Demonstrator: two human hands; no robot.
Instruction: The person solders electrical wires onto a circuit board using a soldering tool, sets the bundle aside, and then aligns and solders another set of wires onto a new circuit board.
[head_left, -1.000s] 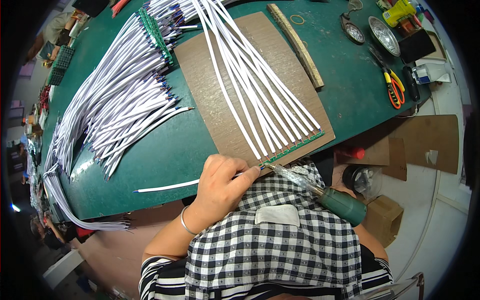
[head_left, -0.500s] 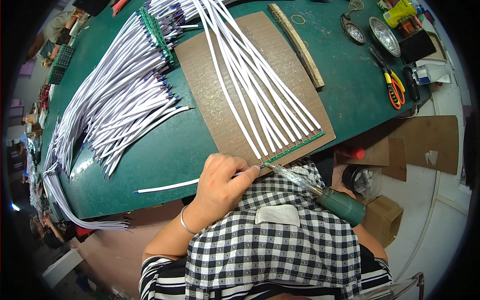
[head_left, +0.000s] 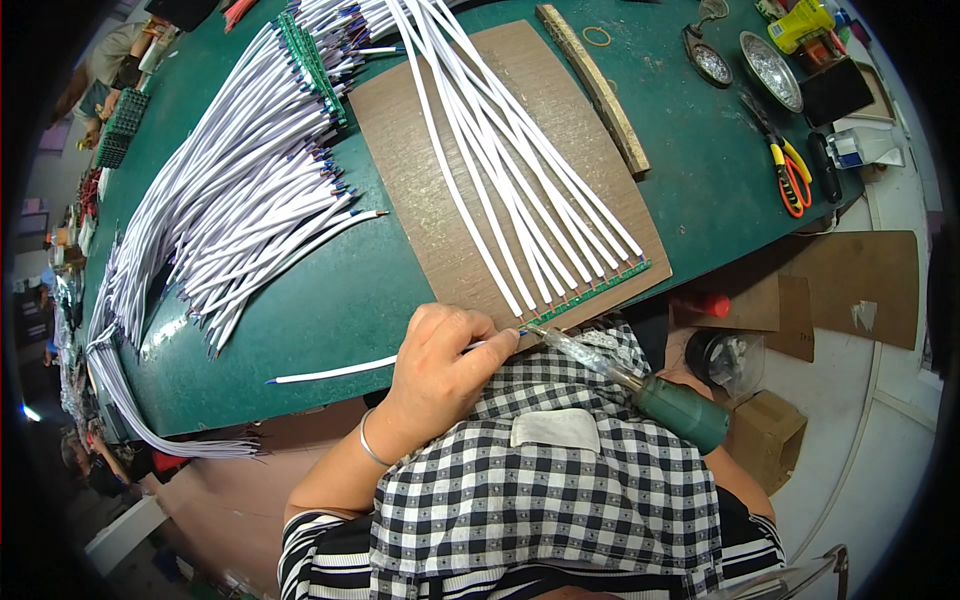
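Left hand: the left hand (head_left: 440,365) rests at the near edge of the green worktop (head_left: 300,310), its fingers (head_left: 478,330) pinched round a single white cable (head_left: 335,370). The cable runs out left across the worktop, and its held end sits at the left end of the circuit strip.
Right hand: hidden behind the checked cloth (head_left: 540,490). I cannot tell how its fingers stand — only the green handle shows.
Soldering iron: a soldering iron (head_left: 640,385) with a green handle comes in from the near right. Its metal tip points left and meets the near-left end of the circuit strip, just beside the left fingertips.
Circuit strip: a narrow green circuit strip (head_left: 590,295) lies along the near edge of the brown board (head_left: 520,130), slanting up to the right.
Joined cables: a fan of white cables (head_left: 500,150) lies on the board, their near ends on the strip, their far ends gathered at the far edge.
Loose cables: a big heap of white cables (head_left: 240,210) covers the left of the worktop — another green strip (head_left: 310,60) lies across its far part.
Far right: a wooden stick (head_left: 595,85), two round metal dishes (head_left: 770,70) and orange-handled cutters (head_left: 790,175).
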